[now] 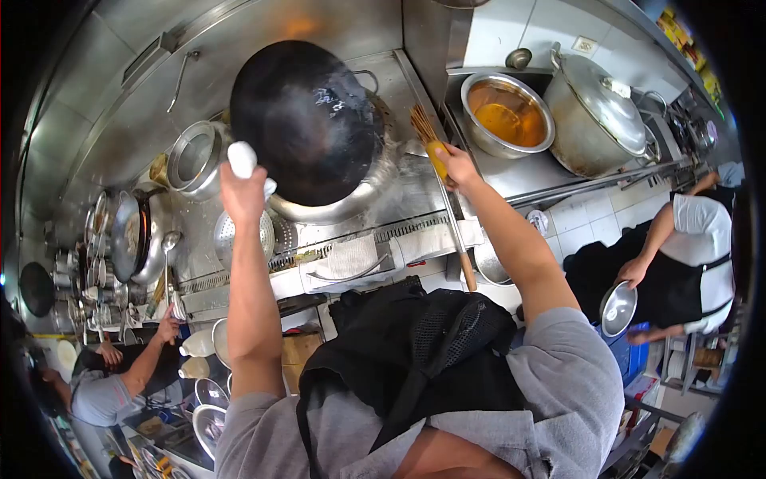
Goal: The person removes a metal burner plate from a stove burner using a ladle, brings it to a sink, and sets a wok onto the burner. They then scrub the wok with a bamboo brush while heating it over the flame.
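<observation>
At the stove [411, 206], your left hand [242, 194] clutches cloth [242, 160] by the wok [299, 120], right hand [459, 168] the brush [436, 157]: likely scrubbing, next needing steadiness!

Big black wok [307, 132], round and dark pretty much all over, with a dull sheen and some whitish glints right of centre. Tipped up rather than sitting level, over toward the back edge of the steel stove top [411, 195], loop handle poking out on the side facing the right edge. Wad of white cloth [242, 160] bunched up in the left hand [243, 191], right by the wok's left rim. Also a bamboo brush [427, 132], yellow around the grip, clutched in the right hand [459, 168]. Thin brown bristles slightly fanned, aimed at the back edge. Held apart from the wok, near the stove top's right edge.
</observation>
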Demonstrator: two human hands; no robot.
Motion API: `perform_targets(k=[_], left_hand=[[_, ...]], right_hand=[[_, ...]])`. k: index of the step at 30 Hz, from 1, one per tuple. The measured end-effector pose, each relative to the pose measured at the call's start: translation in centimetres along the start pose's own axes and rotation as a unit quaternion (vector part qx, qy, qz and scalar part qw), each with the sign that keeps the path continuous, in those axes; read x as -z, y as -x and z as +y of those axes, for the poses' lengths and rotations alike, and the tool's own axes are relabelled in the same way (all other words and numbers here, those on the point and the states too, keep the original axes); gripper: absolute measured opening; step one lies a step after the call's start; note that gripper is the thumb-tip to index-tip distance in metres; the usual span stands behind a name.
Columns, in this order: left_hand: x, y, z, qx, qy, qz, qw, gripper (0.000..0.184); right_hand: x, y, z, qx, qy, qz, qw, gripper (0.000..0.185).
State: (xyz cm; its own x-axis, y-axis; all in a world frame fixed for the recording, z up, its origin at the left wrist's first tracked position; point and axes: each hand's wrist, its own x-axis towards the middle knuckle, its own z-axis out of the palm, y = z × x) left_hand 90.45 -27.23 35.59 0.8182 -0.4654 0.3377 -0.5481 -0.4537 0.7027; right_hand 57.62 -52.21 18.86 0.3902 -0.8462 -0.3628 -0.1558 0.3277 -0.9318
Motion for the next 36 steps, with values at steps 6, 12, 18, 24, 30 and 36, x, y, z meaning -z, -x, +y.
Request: perform_targets(k=[6,12,18,24,30,36], left_hand=[[-0.1,2.3,4.7,-0.092,-0.015,-0.073,0.993,0.06],[-1.9,8.0,4.7,-0.288,0.088,-0.074,0.951,0.05],[-0.4,8.6,1.3,-0.349,0.131,-0.114,0.921,0.056],[2.4,1.5,-5.3,-0.142,0.157,-0.134,0.968,0.061],[-0.5,-6.4,-18.4,0.11,0.168,-0.129,0.971,0.054],[-9.1,2.0,-16.4,0.245,0.221,-0.135,0.934,0.054]], right_hand=[[-7.9,-5.4,-1.8,-0.112,-0.026,-0.004,0.993,0.035],[-7.6,-7.6,5.3,-0.043,-0.133,-0.104,0.985,0.038],[-8.7,-3.5,3.8,0.057,0.004,-0.313,0.948,0.032],[-12.4,-1.2,-0.8,-0.106,-0.077,0.043,0.99,0.039],[-14.9,-0.8,-11.3,0.046,0.039,0.011,0.998,0.046],[-20.2,-6.4,-22.3,0.242,-0.095,0.043,0.965,0.053]])
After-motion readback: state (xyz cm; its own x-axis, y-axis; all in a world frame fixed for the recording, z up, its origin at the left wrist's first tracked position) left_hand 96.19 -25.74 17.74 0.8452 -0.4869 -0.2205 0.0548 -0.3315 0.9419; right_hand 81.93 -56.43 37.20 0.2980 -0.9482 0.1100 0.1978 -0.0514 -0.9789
